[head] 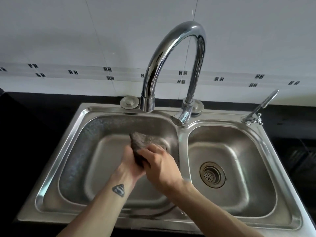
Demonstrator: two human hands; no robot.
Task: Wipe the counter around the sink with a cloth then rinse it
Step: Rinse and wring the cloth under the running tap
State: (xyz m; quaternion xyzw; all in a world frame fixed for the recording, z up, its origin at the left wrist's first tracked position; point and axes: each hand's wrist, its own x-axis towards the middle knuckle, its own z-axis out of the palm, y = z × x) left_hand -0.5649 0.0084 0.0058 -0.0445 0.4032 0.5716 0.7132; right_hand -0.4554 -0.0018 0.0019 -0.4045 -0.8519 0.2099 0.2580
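Center frame, over the sink's (51,168) left basin, below the faucet (172,41), left hand (130,161) and right hand (161,164) both curl their fingers round the wadded dark cloth (141,141). Guessing wiping's done and this is the rinse, but I can't see any water running.

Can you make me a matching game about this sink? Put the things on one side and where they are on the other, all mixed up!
Things
1. cloth
2. strainer
3. big tap
4. small tap

Places
A. back right corner of the sink
B. bottom of the right basin
C. held by the left hand and right hand
D. arching above the left basin

Pairs: 1-C, 2-B, 3-D, 4-A
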